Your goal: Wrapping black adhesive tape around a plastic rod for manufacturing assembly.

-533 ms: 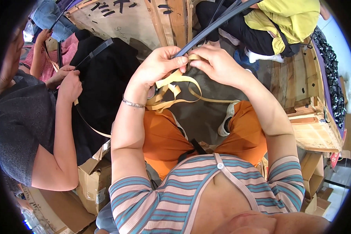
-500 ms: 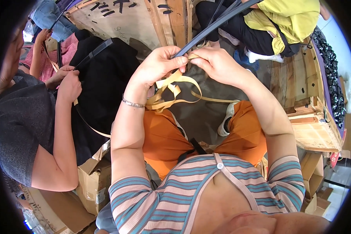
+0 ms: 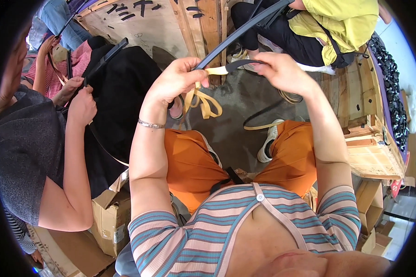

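A long dark rubber strip (image 3: pixel 245 34), curved like a wiper blade, is held up in front of the person's chest, running from the hands away to the far right. A tan backing tape (image 3: pixel 216 70) lies along its near end and hangs in loose loops (image 3: pixel 203 102) below the left hand (image 3: pixel 178 78). That hand's grip is closed on the strip and tape together, thumb on top; the right hand (image 3: pixel 279 71) pinches the strip just beside it, fingers narrow around it. The step in hand looks like peeling the tape off the strip; the next move would call for a steady pull along the strip while the other hand keeps it taut. More tape (image 3: pixel 263 124) lies on the floor between the orange-trousered knees (image 3: pixel 189 161). At left, a neighbour's hands (image 3: pixel 81 99) hold a similar strip (image 3: pixel 101 60).
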The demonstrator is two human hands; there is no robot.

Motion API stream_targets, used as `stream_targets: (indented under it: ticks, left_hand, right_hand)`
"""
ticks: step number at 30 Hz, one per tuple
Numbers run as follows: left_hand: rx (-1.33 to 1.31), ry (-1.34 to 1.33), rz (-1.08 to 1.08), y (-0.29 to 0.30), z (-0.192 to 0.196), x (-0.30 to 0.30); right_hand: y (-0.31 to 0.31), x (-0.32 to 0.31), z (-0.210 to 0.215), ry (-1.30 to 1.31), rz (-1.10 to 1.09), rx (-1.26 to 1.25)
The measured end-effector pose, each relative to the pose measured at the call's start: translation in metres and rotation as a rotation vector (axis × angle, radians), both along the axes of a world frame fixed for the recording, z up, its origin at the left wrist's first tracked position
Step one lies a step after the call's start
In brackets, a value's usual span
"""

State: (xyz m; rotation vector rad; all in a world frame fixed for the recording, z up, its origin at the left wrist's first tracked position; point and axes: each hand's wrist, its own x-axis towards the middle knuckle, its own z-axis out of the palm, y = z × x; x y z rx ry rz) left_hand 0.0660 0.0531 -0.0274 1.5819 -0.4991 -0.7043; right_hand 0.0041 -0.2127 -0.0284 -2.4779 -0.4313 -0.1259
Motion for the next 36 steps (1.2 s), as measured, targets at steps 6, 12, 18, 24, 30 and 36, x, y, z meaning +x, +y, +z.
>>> stream_targets:
  ticks: [6,12,18,24,30,36]
  left_hand:
    - [0.083,-0.038,-0.045,-0.009,0.009,-0.009]
    - [0.040,-0.037,-0.010,-0.005,0.007,-0.016]
    - [-0.002,-0.066,0.083,-0.014,0.000,-0.014]
    - [0.017,-0.262,0.113,-0.020,-0.003,-0.004]
    - [-0.010,-0.247,0.180,-0.010,0.002,-0.024]
    - [-0.040,-0.462,0.165,-0.029,0.004,-0.032]
  right_hand:
    - [0.041,0.005,-0.012,0.170,0.283,0.318]
    - [0.054,-0.017,0.016,0.415,0.228,0.473]
    - [0.060,-0.009,0.004,0.225,0.161,0.347]
    - [0.053,-0.002,0.014,0.413,0.292,0.698]
    - [0.059,-0.001,0.013,0.293,0.361,0.971]
    - [0.048,-0.013,0.018,0.434,0.311,1.115]
